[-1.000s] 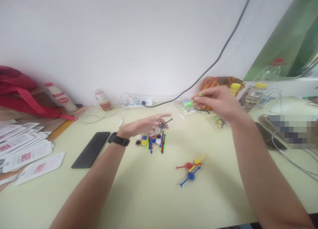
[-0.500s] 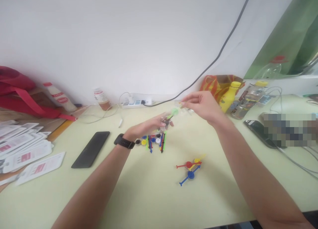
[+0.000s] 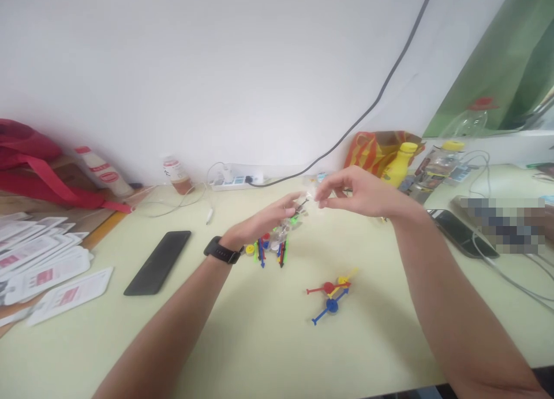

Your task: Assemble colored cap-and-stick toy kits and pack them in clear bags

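Note:
My left hand (image 3: 270, 217), with a black watch on the wrist, is closed around a crumpled clear plastic bag (image 3: 283, 232) holding small green and dark pieces. A dark arrow (image 3: 303, 204) juts out by its fingertips. My right hand (image 3: 361, 192) pinches thin clear plastic (image 3: 311, 192) just right of the left fingers; whether it belongs to the same bag is unclear. Under the left hand lie coloured arrows (image 3: 262, 255) and round discs (image 3: 250, 249), partly covered. Nearer me rest a red arrow spinner (image 3: 328, 288), a yellow arrow spinner (image 3: 343, 281) and a blue arrow spinner (image 3: 332, 306).
A black phone (image 3: 158, 263) and stacked white cards (image 3: 64, 295) are on the left. Along the wall stand bottles (image 3: 177, 177), a power strip (image 3: 238, 179) and a yellow bottle (image 3: 398, 164) by a striped bag (image 3: 367, 148). Another phone (image 3: 465, 234) with cables lies right.
My right hand has shifted slightly right and down. My left hand has moved a little right and turned, and the green piece now shows lower, beneath its fingers. The three spinners have stayed put.

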The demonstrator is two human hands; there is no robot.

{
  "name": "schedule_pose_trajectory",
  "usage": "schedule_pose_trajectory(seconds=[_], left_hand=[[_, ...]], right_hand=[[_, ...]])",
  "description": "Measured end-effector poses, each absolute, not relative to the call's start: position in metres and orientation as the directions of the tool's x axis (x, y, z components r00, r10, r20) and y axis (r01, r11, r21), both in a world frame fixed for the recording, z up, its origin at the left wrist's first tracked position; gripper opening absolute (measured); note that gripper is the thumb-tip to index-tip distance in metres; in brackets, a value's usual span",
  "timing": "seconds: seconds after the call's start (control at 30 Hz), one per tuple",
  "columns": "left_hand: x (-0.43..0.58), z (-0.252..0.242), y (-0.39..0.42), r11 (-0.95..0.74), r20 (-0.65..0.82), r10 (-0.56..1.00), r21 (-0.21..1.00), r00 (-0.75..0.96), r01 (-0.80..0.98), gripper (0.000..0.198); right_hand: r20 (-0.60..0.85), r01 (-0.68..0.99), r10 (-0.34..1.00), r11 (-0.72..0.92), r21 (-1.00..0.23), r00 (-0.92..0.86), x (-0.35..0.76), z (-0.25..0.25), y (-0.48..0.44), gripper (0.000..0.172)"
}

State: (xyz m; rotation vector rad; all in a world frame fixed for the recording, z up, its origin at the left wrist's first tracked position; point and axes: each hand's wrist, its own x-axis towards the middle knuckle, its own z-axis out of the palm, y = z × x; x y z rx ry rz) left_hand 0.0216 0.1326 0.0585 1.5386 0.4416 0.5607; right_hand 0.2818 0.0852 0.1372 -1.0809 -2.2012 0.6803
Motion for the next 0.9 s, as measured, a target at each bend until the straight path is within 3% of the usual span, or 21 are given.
schedule_pose_trajectory(seconds=[0.1, 0.23, 0.4, 0.47, 0.53, 0.6, 0.7, 0.8, 0.9], left_hand=[[0.021, 0.052, 0.132, 0.058, 0.038, 0.616, 0.994, 0.787, -0.093, 0.065], [0.027, 0.039, 0.126, 0.209, -0.011, 0.505, 0.972, 0.863, -0.110, 0.077], [0.043, 0.043, 0.118, -0.013, 0.011, 0.644, 1.000, 0.765, -0.004, 0.038], [0.043, 0.049, 0.113, -0.086, 0.046, 0.706, 0.996, 0.707, 0.022, 0.036], [0.039, 0.053, 0.105, -0.147, 0.091, 0.778, 0.988, 0.622, 0.039, 0.038], [0.030, 0.053, 0.090, -0.186, 0.124, 0.830, 0.981, 0.544, 0.061, 0.041], [0.014, 0.043, 0.061, -0.211, 0.104, 0.812, 0.969, 0.574, 0.124, 0.050], [0.004, 0.029, 0.038, -0.232, 0.071, 0.806, 0.951, 0.588, 0.204, 0.041], [0.003, 0.014, 0.027, -0.197, 0.077, 0.852, 0.963, 0.517, 0.182, 0.046]], right_hand=[[0.433, 0.493, 0.792, 0.608, -0.622, -0.431, 0.285, 0.137, 0.085, 0.012], [0.577, 0.458, 0.740, 0.670, -0.584, -0.347, 0.281, 0.132, 0.088, 0.013], [0.667, 0.519, 0.693, 0.691, -0.504, -0.275, 0.282, 0.134, 0.092, 0.020], [0.728, 0.563, 0.669, 0.663, -0.493, -0.150, 0.286, 0.131, 0.092, 0.028], [0.743, 0.586, 0.666, 0.629, -0.510, -0.069, 0.293, 0.120, 0.087, 0.025], [0.694, 0.602, 0.714, 0.595, -0.533, -0.092, 0.299, 0.101, 0.073, 0.014], [0.456, 0.591, 0.830, 0.553, -0.588, -0.322, 0.302, 0.064, 0.038, 0.014], [0.124, 0.551, 0.783, 0.531, -0.644, -0.610, 0.298, 0.038, 0.000, 0.028], [0.003, 0.580, 0.755, 0.507, -0.637, -0.656, 0.290, 0.026, -0.020, 0.029]])
